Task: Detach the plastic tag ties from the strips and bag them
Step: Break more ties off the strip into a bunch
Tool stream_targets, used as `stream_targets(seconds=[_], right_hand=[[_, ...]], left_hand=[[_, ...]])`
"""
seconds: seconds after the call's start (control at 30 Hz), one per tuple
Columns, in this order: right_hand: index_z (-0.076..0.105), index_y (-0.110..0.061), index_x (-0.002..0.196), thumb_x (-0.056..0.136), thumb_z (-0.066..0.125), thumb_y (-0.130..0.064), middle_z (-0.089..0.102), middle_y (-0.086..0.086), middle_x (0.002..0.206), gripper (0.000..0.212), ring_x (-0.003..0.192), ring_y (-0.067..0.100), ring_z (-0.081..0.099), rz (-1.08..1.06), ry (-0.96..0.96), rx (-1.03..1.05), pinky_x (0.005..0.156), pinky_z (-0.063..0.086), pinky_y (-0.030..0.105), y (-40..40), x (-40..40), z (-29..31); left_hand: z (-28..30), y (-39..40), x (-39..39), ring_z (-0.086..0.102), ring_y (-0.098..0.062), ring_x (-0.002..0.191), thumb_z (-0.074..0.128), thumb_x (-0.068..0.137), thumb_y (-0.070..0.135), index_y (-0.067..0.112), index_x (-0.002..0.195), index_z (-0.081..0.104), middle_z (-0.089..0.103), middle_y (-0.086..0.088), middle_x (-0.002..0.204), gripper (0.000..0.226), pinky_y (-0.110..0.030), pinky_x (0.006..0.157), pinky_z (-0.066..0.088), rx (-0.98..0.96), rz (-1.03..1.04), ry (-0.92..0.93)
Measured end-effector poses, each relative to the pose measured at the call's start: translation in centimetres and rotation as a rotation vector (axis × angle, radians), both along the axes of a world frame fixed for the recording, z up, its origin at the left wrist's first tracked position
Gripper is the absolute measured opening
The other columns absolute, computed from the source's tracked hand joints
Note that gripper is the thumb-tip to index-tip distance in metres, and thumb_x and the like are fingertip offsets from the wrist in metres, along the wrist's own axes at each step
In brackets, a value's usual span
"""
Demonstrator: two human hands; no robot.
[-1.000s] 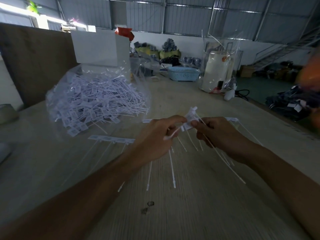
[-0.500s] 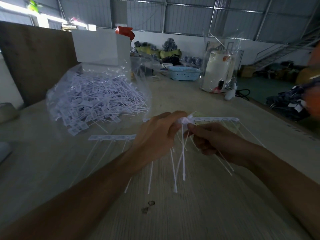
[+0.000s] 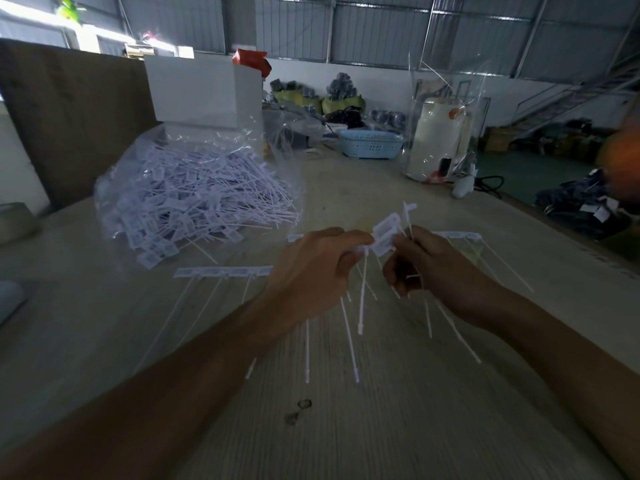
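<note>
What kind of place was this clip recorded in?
Most likely a warehouse or small factory floor. Corrugated metal walls rise behind a long worktable, bundled goods sit along the far wall, and a clear bag of white tag ties lies on the table.

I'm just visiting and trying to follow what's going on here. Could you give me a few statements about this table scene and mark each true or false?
1. Both hands hold tag ties above the table. True: the left hand and right hand pinch the tag ties.
2. The clear bag of ties lies to the right of the hands. False: it lies to their left.
3. A whole strip of ties lies on the table. True.
4. The blue basket is upside down in the person's lap. False: it stands at the table's far end.
</note>
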State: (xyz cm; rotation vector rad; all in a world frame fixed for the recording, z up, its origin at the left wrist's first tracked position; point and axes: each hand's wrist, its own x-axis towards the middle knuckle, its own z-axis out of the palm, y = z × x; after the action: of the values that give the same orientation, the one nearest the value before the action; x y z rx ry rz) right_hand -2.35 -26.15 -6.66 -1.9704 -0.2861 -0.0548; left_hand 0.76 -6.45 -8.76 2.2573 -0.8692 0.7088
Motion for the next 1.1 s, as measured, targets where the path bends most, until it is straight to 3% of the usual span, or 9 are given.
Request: stream_targets(seconds=[0.07, 0.17, 0.3, 0.47, 0.53, 0.6, 0.77, 0.93, 1.1], right_hand=[[0.046, -0.003, 0.102, 0.107, 0.036, -0.033, 0.069, 0.012, 0.071, 0.033, 0.055, 0.024, 0.060, 0.008, -0.035, -0.037, 0.053, 0.049, 0.031, -0.1, -0.1, 0.1], [0.044, -0.012, 0.092, 0.107, 0.036, -0.035, 0.056, 0.001, 0.056, 0.029, 0.042, 0.015, 0.044, -0.044, -0.066, -0.067, 0.040, 0.037, 0.027, -0.3, 0.1, 0.0], [0.052, -0.018, 0.084, 0.105, 0.044, -0.030, 0.041, -0.009, 0.050, 0.025, 0.043, 0.009, 0.032, -0.151, -0.046, 0.015, 0.043, 0.026, 0.023, -0.4, 0.8, 0.1], [0.066, -0.019, 0.079, 0.102, 0.051, -0.035, 0.040, -0.008, 0.055, 0.032, 0.048, 0.008, 0.032, -0.097, 0.129, 0.207, 0.046, 0.028, 0.022, 0.7, 0.4, -0.3], [0.062, -0.026, 0.064, 0.101, 0.052, -0.037, 0.036, -0.007, 0.056, 0.040, 0.049, 0.009, 0.029, -0.047, 0.183, 0.301, 0.046, 0.025, 0.022, 1.2, 0.2, -0.4], [0.053, -0.025, 0.062, 0.100, 0.051, -0.043, 0.032, -0.007, 0.054, 0.042, 0.048, 0.009, 0.025, -0.008, 0.196, 0.308, 0.045, 0.022, 0.023, 1.5, 0.0, -0.2], [0.058, -0.023, 0.063, 0.098, 0.055, -0.042, 0.038, -0.004, 0.052, 0.040, 0.044, 0.009, 0.032, -0.086, 0.009, 0.118, 0.044, 0.029, 0.023, 1.4, -0.3, -0.4], [0.066, -0.014, 0.079, 0.100, 0.054, -0.035, 0.039, -0.005, 0.050, 0.032, 0.043, 0.008, 0.034, -0.281, -0.038, 0.179, 0.045, 0.029, 0.025, 0.1, 0.7, -0.4], [0.066, -0.019, 0.078, 0.100, 0.052, -0.037, 0.035, -0.008, 0.053, 0.032, 0.046, 0.009, 0.029, -0.145, 0.041, 0.254, 0.045, 0.026, 0.025, -0.3, 0.6, -0.5]], left_hand=[[0.0, -0.1, 0.0, 0.067, -0.020, 0.095, 0.059, 0.097, 0.021, 0.027, 0.123, 0.066, 0.071, 0.002, 0.109, 0.028, -0.041, 0.077, 0.054, 0.005, 0.003, -0.003], [0.1, -0.3, -0.2, 0.067, -0.015, 0.094, 0.064, 0.093, 0.026, 0.032, 0.120, 0.064, 0.071, 0.007, 0.107, 0.028, -0.040, 0.077, 0.054, -0.016, 0.027, 0.011], [0.3, -0.5, -0.1, 0.067, 0.000, 0.080, 0.076, 0.085, 0.026, 0.030, 0.105, 0.068, 0.070, 0.017, 0.087, 0.021, -0.032, 0.071, 0.056, -0.171, 0.013, 0.127], [0.6, -1.1, -0.4, 0.064, -0.003, 0.068, 0.083, 0.077, 0.022, 0.023, 0.086, 0.069, 0.069, 0.011, 0.080, 0.017, -0.017, 0.056, 0.048, -0.293, -0.019, 0.123], [0.6, -1.4, -0.4, 0.063, -0.003, 0.067, 0.084, 0.076, 0.021, 0.020, 0.086, 0.070, 0.069, 0.010, 0.080, 0.018, -0.015, 0.056, 0.045, -0.310, -0.027, 0.121], [0.6, -1.5, -0.5, 0.062, -0.002, 0.066, 0.085, 0.075, 0.020, 0.018, 0.086, 0.070, 0.068, 0.010, 0.078, 0.019, -0.012, 0.056, 0.043, -0.331, -0.022, 0.126], [0.8, -1.7, -1.2, 0.066, -0.006, 0.075, 0.081, 0.080, 0.024, 0.015, 0.094, 0.068, 0.070, 0.005, 0.086, 0.021, -0.027, 0.065, 0.052, -0.290, -0.018, 0.088], [1.5, -1.3, -1.2, 0.062, -0.018, 0.108, 0.066, 0.092, 0.020, 0.016, 0.127, 0.060, 0.067, -0.002, 0.119, 0.036, -0.036, 0.090, 0.050, -0.142, 0.094, 0.055], [1.2, -0.7, -1.0, 0.057, -0.022, 0.112, 0.070, 0.089, 0.022, 0.018, 0.129, 0.059, 0.064, -0.001, 0.123, 0.042, -0.041, 0.095, 0.045, 0.069, 0.140, 0.043]])
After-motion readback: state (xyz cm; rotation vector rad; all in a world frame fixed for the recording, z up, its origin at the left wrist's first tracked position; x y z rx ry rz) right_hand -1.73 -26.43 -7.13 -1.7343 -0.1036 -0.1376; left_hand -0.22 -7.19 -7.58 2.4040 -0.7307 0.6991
